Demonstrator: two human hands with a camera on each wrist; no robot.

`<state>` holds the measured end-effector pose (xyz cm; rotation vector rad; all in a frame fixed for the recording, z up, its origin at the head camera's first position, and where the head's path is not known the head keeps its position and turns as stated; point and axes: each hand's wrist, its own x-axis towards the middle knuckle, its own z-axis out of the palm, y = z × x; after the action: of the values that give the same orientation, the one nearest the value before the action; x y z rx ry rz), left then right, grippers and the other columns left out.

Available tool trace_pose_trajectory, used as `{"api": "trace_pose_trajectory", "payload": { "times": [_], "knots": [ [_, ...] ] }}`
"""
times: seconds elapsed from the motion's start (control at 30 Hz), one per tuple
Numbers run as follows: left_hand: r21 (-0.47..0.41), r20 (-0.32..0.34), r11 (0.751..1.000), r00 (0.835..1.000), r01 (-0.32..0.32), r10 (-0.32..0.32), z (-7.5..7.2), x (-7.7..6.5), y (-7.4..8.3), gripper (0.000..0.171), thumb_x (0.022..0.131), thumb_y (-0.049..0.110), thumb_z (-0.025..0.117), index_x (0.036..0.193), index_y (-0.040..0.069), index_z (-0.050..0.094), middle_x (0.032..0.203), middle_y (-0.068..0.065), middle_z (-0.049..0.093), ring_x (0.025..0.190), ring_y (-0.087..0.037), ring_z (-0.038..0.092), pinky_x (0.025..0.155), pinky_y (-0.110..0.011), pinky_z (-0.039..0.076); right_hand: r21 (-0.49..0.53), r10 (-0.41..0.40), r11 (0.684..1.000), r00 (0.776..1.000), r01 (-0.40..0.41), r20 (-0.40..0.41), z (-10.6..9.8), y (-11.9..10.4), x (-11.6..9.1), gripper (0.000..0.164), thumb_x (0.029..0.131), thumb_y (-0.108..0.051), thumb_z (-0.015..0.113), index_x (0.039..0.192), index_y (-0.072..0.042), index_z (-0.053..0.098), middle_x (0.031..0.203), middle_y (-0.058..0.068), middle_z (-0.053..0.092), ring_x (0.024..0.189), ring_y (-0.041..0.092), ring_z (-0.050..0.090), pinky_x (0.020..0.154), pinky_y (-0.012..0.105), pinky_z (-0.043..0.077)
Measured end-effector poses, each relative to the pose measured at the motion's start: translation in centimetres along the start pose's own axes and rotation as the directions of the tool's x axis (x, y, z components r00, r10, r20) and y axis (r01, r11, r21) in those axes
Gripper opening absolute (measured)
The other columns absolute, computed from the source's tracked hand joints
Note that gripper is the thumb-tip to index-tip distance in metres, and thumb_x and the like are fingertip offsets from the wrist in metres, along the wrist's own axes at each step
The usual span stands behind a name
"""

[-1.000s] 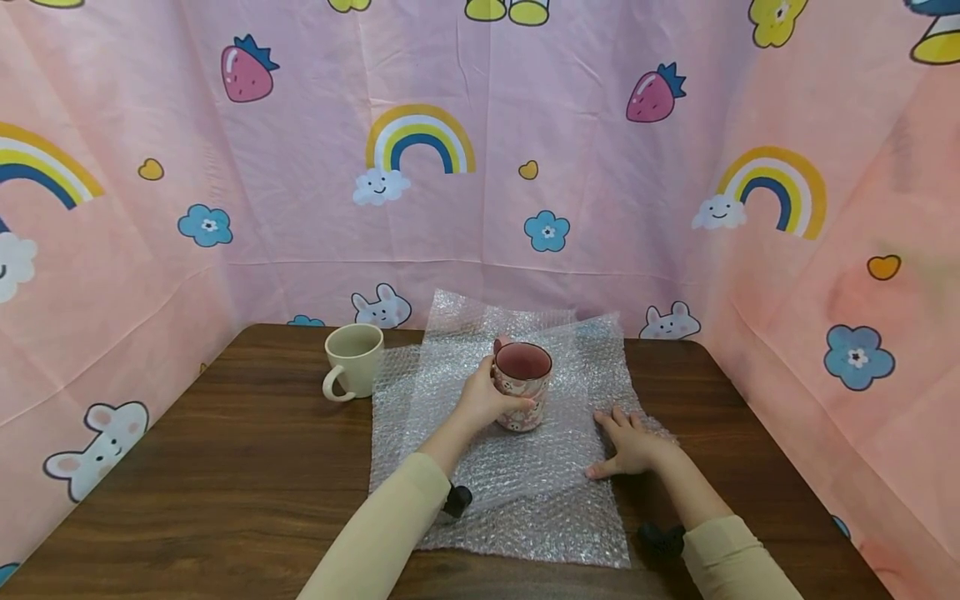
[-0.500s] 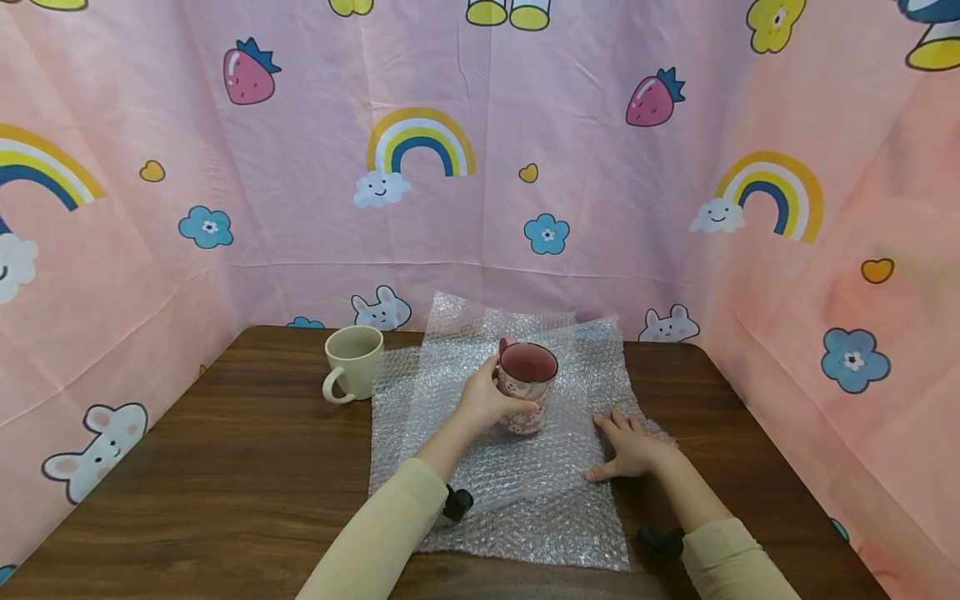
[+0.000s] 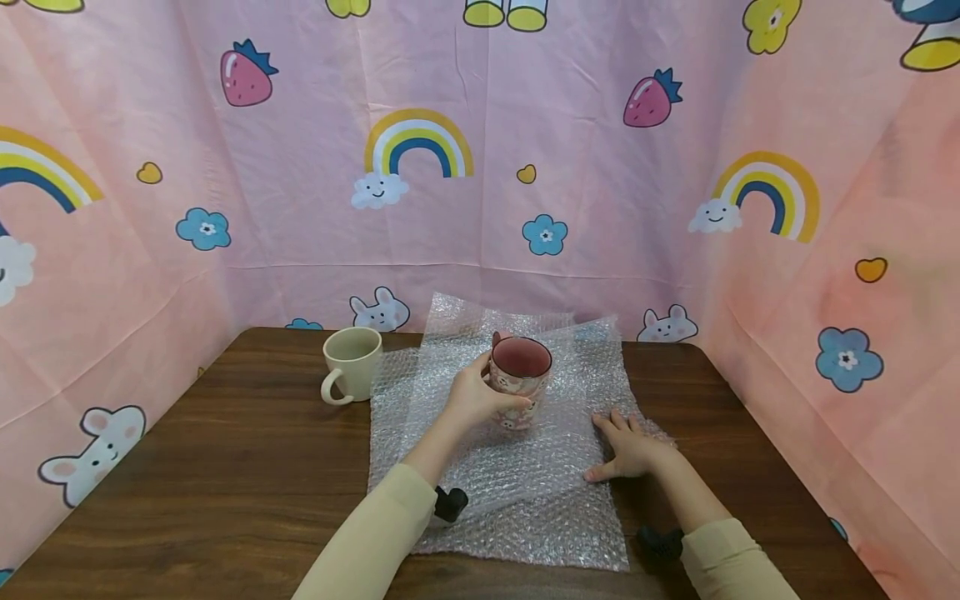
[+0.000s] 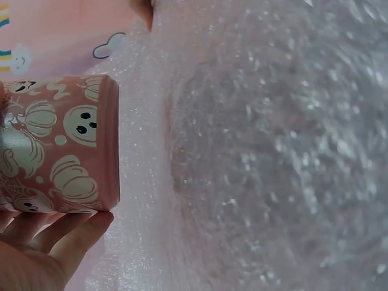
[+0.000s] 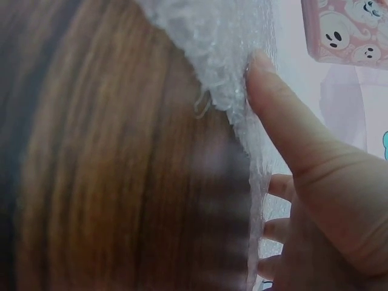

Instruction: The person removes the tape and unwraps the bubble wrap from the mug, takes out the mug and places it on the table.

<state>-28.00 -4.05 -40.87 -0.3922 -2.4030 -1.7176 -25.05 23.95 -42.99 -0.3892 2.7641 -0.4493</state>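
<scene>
A pink mug [image 3: 517, 387] with white ghost and pumpkin figures is gripped by my left hand [image 3: 476, 396], thumb on the near side. It is nearly upright, its dark pink inside showing and its handle at the back left. In the left wrist view, the mug's base [image 4: 110, 145] stands a little off the bubble wrap [image 3: 540, 529], whose overlapping sheets lie below. My right hand [image 3: 630, 448] rests on the wrap's right edge with fingers spread. The right wrist view has its thumb [image 5: 285, 115] on the wrap's edge and the fingers partly hidden.
A cream mug [image 3: 354, 367] stands at the back left, close to the wrap's left edge, handle facing front left. Under everything is a dark wooden table [image 3: 210, 475]. A pink patterned cloth [image 3: 300, 133] hangs behind and along both sides.
The pink mug in my left hand shifted slightly right, then back left and a little up. My right hand has stayed in place on the bubble wrap.
</scene>
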Motion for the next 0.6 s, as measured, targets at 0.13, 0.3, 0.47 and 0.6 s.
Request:
{"api": "trace_pose_trajectory", "payload": {
  "times": [0.13, 0.3, 0.47, 0.6],
  "knots": [
    [-0.020, -0.007, 1.000, 1.000, -0.001, 0.001, -0.3, -0.2, 0.2, 0.090, 0.058, 0.027, 0.094, 0.138, 0.020, 0.051, 0.125, 0.001, 0.060, 0.117, -0.021, 0.055, 0.091, -0.040, 0.048, 0.002, -0.008, 1.000, 1.000, 0.008, -0.004, 0.0, 0.1, 0.0, 0.108, 0.072, -0.057, 0.076, 0.150, -0.004, 0.025, 0.152, 0.033, 0.008, 0.134, 0.058, 0.004, 0.088, 0.080, 0.018],
    [-0.019, -0.015, 1.000, 1.000, -0.002, 0.002, -0.5, -0.6, 0.4, 0.090, 0.059, 0.026, 0.094, 0.138, 0.021, 0.051, 0.126, 0.002, 0.059, 0.118, -0.022, 0.054, 0.090, -0.042, 0.048, 0.004, -0.017, 1.000, 1.000, 0.017, -0.010, 0.0, 0.2, 0.0, 0.108, 0.072, -0.057, 0.076, 0.150, -0.003, 0.025, 0.151, 0.034, 0.008, 0.133, 0.059, 0.005, 0.089, 0.080, 0.018],
    [-0.027, -0.020, 1.000, 1.000, -0.016, 0.015, -0.8, -0.9, 0.5, 0.091, 0.059, 0.024, 0.094, 0.139, 0.020, 0.051, 0.127, -0.001, 0.059, 0.117, -0.026, 0.055, 0.090, -0.043, 0.048, 0.011, -0.017, 1.000, 1.000, 0.017, -0.010, 0.0, 0.2, 0.0, 0.108, 0.073, -0.057, 0.076, 0.151, -0.003, 0.024, 0.152, 0.033, 0.007, 0.134, 0.058, 0.004, 0.089, 0.080, 0.018],
    [-0.031, -0.037, 0.999, 0.999, -0.009, 0.008, -1.1, -1.3, 0.6, 0.092, 0.058, 0.025, 0.094, 0.138, 0.020, 0.051, 0.125, 0.000, 0.060, 0.115, -0.024, 0.056, 0.087, -0.041, 0.050, 0.007, -0.018, 1.000, 1.000, 0.018, -0.009, 0.0, 0.4, 0.2, 0.108, 0.073, -0.057, 0.076, 0.150, -0.003, 0.024, 0.152, 0.033, 0.006, 0.134, 0.058, 0.004, 0.089, 0.080, 0.019]
  ]
}}
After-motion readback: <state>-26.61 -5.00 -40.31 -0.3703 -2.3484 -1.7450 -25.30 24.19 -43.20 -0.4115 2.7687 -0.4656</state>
